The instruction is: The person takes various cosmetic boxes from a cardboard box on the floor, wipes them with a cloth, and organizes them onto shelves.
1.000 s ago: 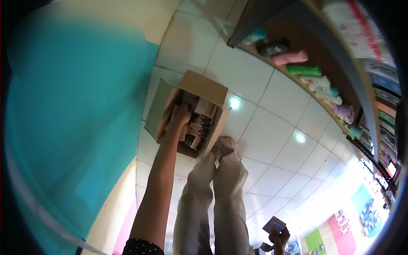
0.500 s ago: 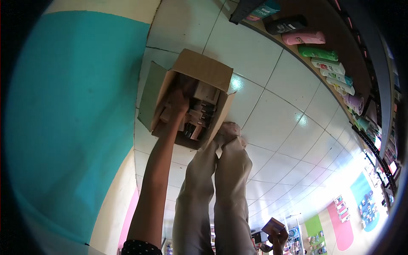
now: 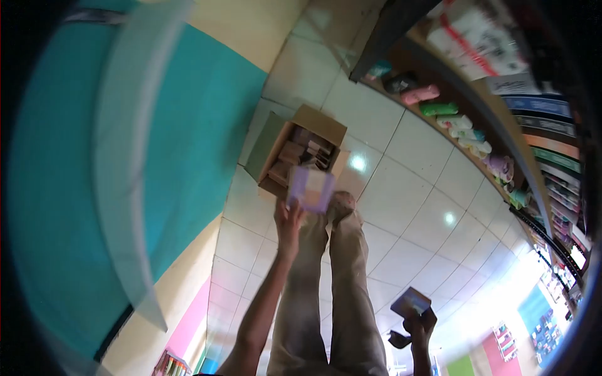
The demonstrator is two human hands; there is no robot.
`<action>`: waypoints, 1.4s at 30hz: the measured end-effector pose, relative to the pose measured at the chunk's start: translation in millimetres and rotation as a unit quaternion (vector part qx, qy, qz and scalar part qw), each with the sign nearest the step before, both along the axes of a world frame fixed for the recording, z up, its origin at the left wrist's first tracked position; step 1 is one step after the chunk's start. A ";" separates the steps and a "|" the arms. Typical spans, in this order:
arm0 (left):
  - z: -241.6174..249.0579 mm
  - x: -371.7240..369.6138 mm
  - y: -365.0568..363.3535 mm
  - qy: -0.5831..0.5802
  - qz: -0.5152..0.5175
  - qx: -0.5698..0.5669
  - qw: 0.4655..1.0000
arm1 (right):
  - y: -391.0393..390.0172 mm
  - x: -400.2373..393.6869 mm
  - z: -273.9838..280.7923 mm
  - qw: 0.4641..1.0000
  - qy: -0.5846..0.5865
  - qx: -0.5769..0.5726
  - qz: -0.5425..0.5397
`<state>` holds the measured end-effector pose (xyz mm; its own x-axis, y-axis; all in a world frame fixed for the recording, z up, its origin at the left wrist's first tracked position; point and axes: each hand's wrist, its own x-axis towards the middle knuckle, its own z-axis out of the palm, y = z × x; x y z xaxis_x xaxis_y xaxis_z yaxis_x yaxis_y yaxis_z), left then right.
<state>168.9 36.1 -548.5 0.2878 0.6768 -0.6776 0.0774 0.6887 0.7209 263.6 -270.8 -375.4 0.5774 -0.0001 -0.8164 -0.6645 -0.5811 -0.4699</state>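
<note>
My left hand (image 3: 289,219) grips a lilac box (image 3: 311,190) by its edge; the box is blurred by motion and overlaps the near side of an open cardboard carton (image 3: 321,123) on the floor. Inside the carton lie several small brown boxes (image 3: 291,153). Off to the lower right, my right hand (image 3: 420,324) has its fingers around a small flat box (image 3: 411,302). A dark curved object (image 3: 399,339) shows beside that hand, too unclear to name.
A teal and cream wall (image 3: 207,94) runs along the left, with a pale translucent strip (image 3: 119,144) in front of it. Shelves at right carry bottles (image 3: 439,108) and stacked boxes (image 3: 545,106). My legs (image 3: 351,294) stand on the tiled floor (image 3: 401,182) before the carton.
My left hand has come out of the carton, now with the lilac box in it. The right hand with its small box has risen in view. The view has shifted, showing more shelf.
</note>
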 end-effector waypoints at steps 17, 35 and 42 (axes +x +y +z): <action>439.3 -121.5 -76.0 -0.377 0.057 0.136 0.914 | 209.0 -7.7 298.0 0.750 -0.095 0.483 0.441; 479.5 -240.3 -89.2 -0.389 0.334 0.219 0.830 | 289.0 -215.9 356.0 0.304 -0.373 0.616 0.624; 477.3 -232.8 -65.7 -0.398 0.297 0.158 0.854 | 310.1 -184.7 338.7 0.202 -0.470 0.615 0.599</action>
<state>-63.9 -29.7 -71.2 0.1149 0.9761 -0.1843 -0.8187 0.1981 0.5390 78.9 39.3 -36.8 -0.5396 0.4697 0.6987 0.3270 0.8817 -0.3402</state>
